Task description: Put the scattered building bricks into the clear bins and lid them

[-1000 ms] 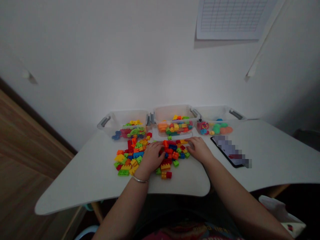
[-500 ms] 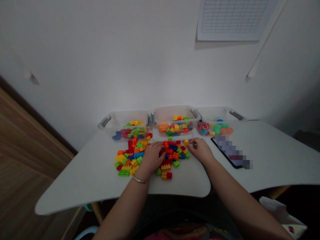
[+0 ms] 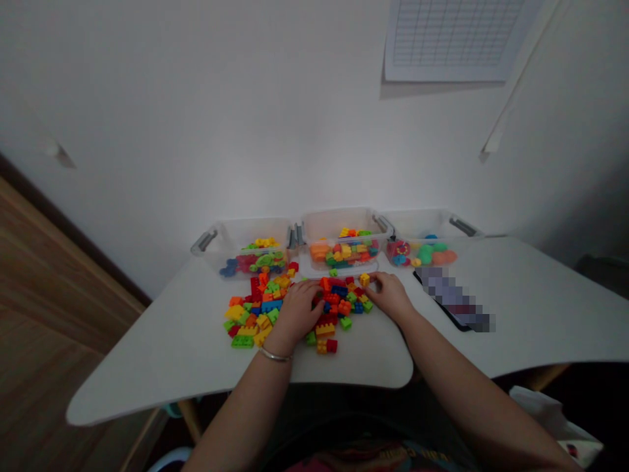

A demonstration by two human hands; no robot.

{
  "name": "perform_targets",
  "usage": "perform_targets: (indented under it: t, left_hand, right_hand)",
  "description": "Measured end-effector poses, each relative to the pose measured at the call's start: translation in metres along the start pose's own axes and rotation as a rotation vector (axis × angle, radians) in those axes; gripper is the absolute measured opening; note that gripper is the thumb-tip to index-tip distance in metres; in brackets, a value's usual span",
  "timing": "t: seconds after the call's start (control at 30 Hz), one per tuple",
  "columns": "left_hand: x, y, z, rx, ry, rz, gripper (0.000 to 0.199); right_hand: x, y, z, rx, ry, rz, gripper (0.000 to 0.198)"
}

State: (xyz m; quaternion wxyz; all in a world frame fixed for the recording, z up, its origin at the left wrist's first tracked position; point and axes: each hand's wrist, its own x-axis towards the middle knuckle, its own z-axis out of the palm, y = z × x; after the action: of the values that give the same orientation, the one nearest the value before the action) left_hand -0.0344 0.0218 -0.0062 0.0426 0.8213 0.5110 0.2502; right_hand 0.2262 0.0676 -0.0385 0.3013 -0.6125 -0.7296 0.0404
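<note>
A pile of small plastic building bricks in several colours lies on the table. My left hand (image 3: 299, 313) rests over the middle of the pile, palm down, its fingers loosely bent and the thumb apart. Some bricks are hidden under it. A red brick (image 3: 319, 296) shows between its thumb and fingers. At the pile's right edge, my right hand (image 3: 390, 295) has its index fingertip at a small yellow brick (image 3: 364, 279). The thumb is lower down, with a gap between the two. Near that thumb lies a green brick (image 3: 367, 306).
Three clear bins stand against the wall: a left bin (image 3: 236, 229), a middle bin (image 3: 339, 219) and a right bin (image 3: 417, 219), all with colourful plastic pieces inside. A phone (image 3: 449, 298) lies right of my right hand on the white table (image 3: 162, 360).
My right hand has shifted slightly left, its index finger now meeting the yellow brick, which looks turned a little. The left hand stays where it was.
</note>
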Motion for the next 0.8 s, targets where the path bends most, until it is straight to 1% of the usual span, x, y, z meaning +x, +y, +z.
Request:
perform_targets:
  t: [0.1, 0.27, 0.33, 0.4, 0.43, 0.5, 0.6, 0.7, 0.8]
  left_hand:
    - [0.000, 0.000, 0.001, 0.004, 0.012, -0.003, 0.024]
    - [0.000, 0.000, 0.000, 0.014, 0.010, 0.002, 0.024]
    - [0.000, 0.000, 0.000, 0.018, 0.008, -0.002, 0.025]
    - [0.000, -0.001, 0.001, 0.015, 0.007, -0.004, 0.025]
    - [0.000, -0.001, 0.001, 0.013, 0.007, -0.003, 0.025]
    - [0.000, -0.002, 0.002, 0.009, 0.008, 0.002, 0.025]
    - [0.000, -0.002, 0.002, 0.004, 0.008, 0.008, 0.025]
    - [0.000, 0.000, 0.000, 0.004, 0.012, 0.004, 0.024]
    - [-0.001, 0.002, -0.001, 0.009, 0.019, -0.002, 0.023]
  right_hand:
    - [0.001, -0.001, 0.000, -0.007, 0.005, -0.029, 0.030]
    - [0.003, -0.001, -0.001, 0.003, -0.022, -0.072, 0.021]
    - [0.002, 0.001, -0.002, 0.029, -0.025, -0.061, 0.020]
    - [0.000, 0.001, -0.004, 0.077, -0.004, -0.015, 0.022]
    - [-0.002, 0.001, -0.005, 0.110, 0.031, 0.014, 0.024]
    - [-0.004, -0.001, -0.008, 0.193, 0.153, 0.048, 0.028]
    - [-0.006, -0.011, -0.015, 0.325, 0.342, 0.039, 0.032]
    - [0.000, -0.024, -0.025, 0.474, 0.426, 0.040, 0.035]
    - [0.016, -0.037, -0.037, 0.590, 0.501, -0.006, 0.037]
